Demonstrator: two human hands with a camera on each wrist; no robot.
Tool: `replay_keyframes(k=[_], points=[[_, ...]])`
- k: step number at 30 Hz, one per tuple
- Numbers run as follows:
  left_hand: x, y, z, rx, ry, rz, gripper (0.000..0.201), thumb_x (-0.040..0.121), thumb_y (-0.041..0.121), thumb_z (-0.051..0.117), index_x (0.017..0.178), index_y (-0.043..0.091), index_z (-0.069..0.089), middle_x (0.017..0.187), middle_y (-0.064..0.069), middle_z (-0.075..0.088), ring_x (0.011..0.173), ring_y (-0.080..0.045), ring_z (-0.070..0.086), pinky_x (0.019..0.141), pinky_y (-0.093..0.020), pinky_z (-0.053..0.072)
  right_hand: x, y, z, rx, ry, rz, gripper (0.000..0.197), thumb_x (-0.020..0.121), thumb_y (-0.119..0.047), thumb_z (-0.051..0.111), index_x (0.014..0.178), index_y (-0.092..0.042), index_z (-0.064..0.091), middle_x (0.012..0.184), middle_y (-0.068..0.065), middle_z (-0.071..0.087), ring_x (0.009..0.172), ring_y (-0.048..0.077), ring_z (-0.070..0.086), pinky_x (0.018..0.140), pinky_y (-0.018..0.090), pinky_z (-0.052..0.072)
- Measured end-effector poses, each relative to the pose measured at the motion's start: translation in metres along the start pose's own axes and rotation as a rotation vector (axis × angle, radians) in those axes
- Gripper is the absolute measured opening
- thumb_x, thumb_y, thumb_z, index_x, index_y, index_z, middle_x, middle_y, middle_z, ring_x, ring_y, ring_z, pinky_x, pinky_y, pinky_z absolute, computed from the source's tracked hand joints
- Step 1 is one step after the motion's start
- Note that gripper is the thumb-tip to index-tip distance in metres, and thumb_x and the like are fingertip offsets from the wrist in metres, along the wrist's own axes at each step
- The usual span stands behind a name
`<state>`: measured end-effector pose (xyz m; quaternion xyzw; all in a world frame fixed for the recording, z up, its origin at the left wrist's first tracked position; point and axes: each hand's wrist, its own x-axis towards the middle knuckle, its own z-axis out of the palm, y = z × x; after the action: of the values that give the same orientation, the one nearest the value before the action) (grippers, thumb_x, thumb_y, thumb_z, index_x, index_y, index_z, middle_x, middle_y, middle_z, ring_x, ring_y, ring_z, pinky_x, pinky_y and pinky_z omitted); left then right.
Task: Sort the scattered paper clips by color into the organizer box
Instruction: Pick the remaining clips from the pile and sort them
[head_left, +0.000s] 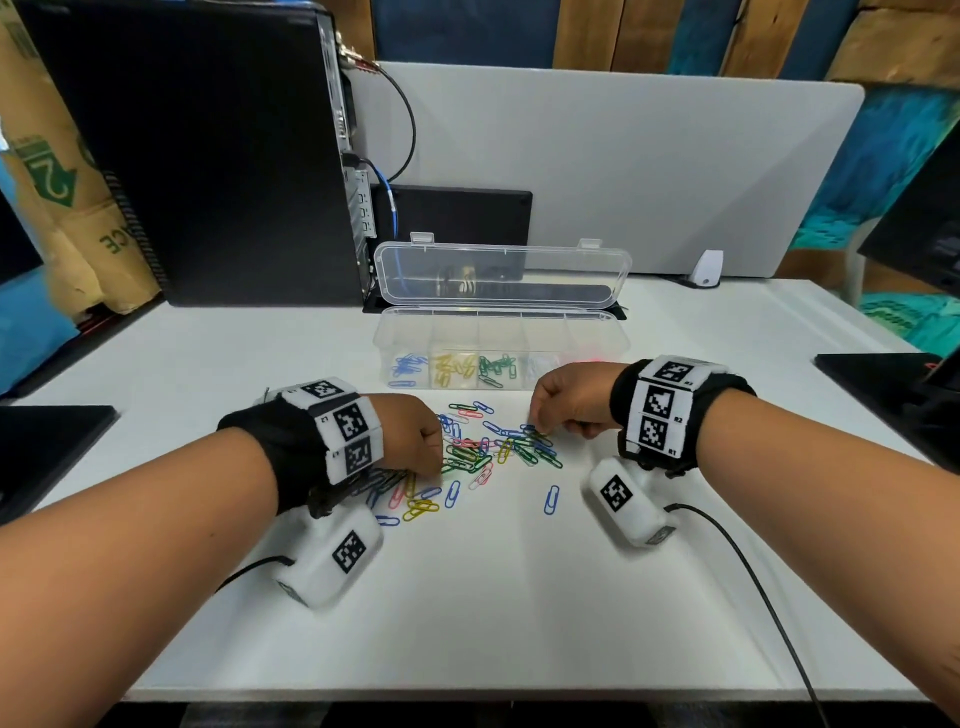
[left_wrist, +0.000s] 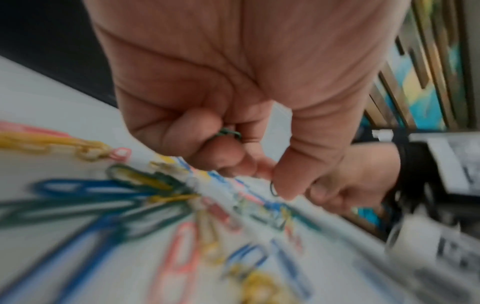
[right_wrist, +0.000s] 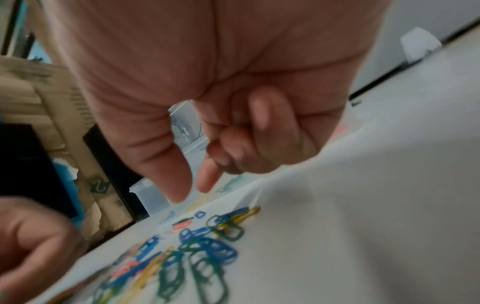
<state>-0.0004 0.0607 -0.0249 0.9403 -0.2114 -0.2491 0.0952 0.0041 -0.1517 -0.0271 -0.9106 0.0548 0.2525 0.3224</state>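
Observation:
Coloured paper clips (head_left: 483, 457) lie in a loose pile on the white table (head_left: 493, 597), with a lone blue clip (head_left: 551, 500) to the right. Behind them stands the clear organizer box (head_left: 597, 338) with its lid up; blue, yellow, green and pale clips lie in separate compartments. My left hand (head_left: 434, 452) sits at the pile's left edge. In the left wrist view it (left_wrist: 270, 181) pinches a green clip (left_wrist: 273, 190) and keeps more green clips (left_wrist: 228, 133) in its curled fingers. My right hand (head_left: 543, 423) hovers over the pile's far right side, thumb and forefinger (right_wrist: 205, 183) apart with nothing between.
A black computer tower (head_left: 197, 156) stands at the back left, beside a grey divider panel (head_left: 623, 166). Black flat objects lie at the left edge (head_left: 47, 447) and right edge (head_left: 883, 374). A black cable (head_left: 753, 571) trails from my right wrist across the table.

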Motion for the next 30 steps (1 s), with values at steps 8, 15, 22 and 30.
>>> replay_keyframes(k=[8, 15, 22, 30], points=[[-0.004, 0.003, -0.017, -0.764, 0.013, -0.011, 0.035, 0.084, -0.012, 0.053, 0.057, 0.010, 0.044, 0.037, 0.001, 0.050, 0.030, -0.006, 0.041, 0.034, -0.013, 0.032, -0.016, -0.005, 0.006, -0.455, 0.014, 0.008, 0.026, 0.075, -0.037, 0.076, 0.085, -0.018, 0.061, 0.070, -0.005, 0.052, 0.064, 0.012, 0.045, 0.052, 0.020, 0.035], [-0.004, 0.005, -0.016, -1.117, -0.026, -0.016, 0.032, 0.089, -0.008, 0.038, 0.086, 0.011, 0.064, 0.052, -0.002, 0.046, 0.038, -0.007, 0.043, 0.038, -0.013, 0.035, -0.012, -0.001, 0.012, -0.491, 0.018, -0.046, 0.012, 0.080, -0.027, 0.072, 0.083, -0.018, 0.064, 0.076, -0.003, 0.059, 0.070, 0.013, 0.051, 0.056, 0.018, 0.038], [-0.006, 0.006, -0.011, -1.287, -0.143, -0.077, 0.032, 0.086, 0.005, 0.027, 0.073, 0.007, 0.057, 0.056, -0.004, 0.046, 0.042, -0.012, 0.044, 0.039, -0.013, 0.037, -0.012, 0.012, -0.007, -0.124, -0.055, 0.004, 0.025, 0.081, -0.005, 0.066, 0.062, -0.013, 0.051, 0.054, 0.002, 0.057, 0.046, 0.013, 0.048, 0.045, 0.020, 0.039], [-0.003, 0.035, 0.003, -0.297, 0.108, 0.010, 0.009, 0.085, 0.030, 0.062, 0.082, 0.022, 0.064, 0.066, 0.010, 0.049, 0.059, -0.007, 0.046, 0.056, -0.020, 0.037, -0.014, 0.026, -0.018, 0.326, -0.031, 0.034, 0.035, 0.083, 0.016, 0.029, 0.075, -0.004, 0.057, 0.051, 0.005, 0.056, 0.033, 0.010, 0.046, 0.035, 0.014, 0.033]])
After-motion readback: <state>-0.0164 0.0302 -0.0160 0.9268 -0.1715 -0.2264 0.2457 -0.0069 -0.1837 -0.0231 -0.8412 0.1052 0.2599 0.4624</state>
